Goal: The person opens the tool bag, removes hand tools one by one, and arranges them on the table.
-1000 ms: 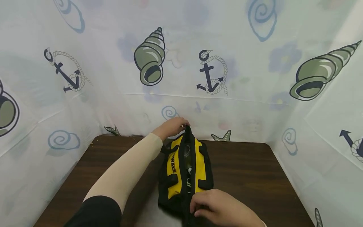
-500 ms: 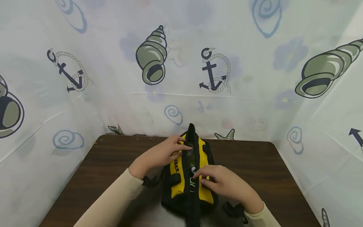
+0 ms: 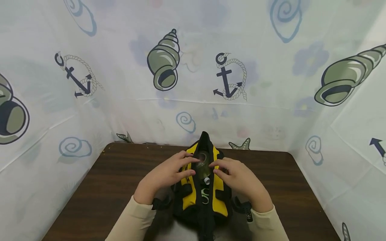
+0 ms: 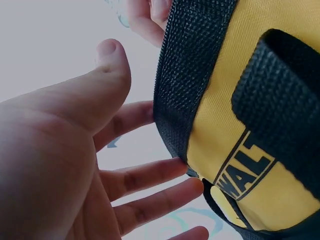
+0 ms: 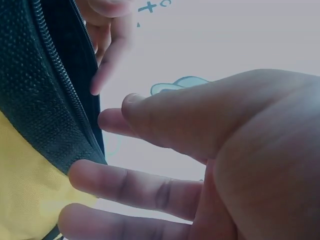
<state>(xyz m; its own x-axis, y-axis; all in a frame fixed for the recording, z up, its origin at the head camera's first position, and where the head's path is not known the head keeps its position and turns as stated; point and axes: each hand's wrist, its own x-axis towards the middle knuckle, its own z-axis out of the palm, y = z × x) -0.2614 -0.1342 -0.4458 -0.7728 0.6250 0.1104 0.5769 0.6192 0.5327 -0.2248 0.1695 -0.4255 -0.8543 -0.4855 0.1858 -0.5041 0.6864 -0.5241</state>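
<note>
A yellow and black zip-top tool bag (image 3: 220, 207) stands lengthwise on the table, its zipper undone. Through the opening show an olive, see-through item (image 3: 203, 171) with a small white cap (image 3: 206, 181) and two pale green loops (image 3: 205, 196). Over the left edge of the opening, my left hand (image 3: 169, 172) has its fingers spread; in the left wrist view its fingertips meet the black zipper band (image 4: 192, 65). On the other side my right hand (image 3: 242, 177) has extended fingers right at the opening's edge (image 5: 65, 105). Neither hand grips anything.
The dark wood-grain table (image 3: 120, 167) reaches back to a pale curtain (image 3: 193, 83) printed with shells and anchors, which also encloses both sides. Black straps (image 3: 239, 205) circle both wrists.
My left hand has come back from the bag's far end to the middle of the opening. My right hand has moved forward from the near end, and more of the contents now shows.
</note>
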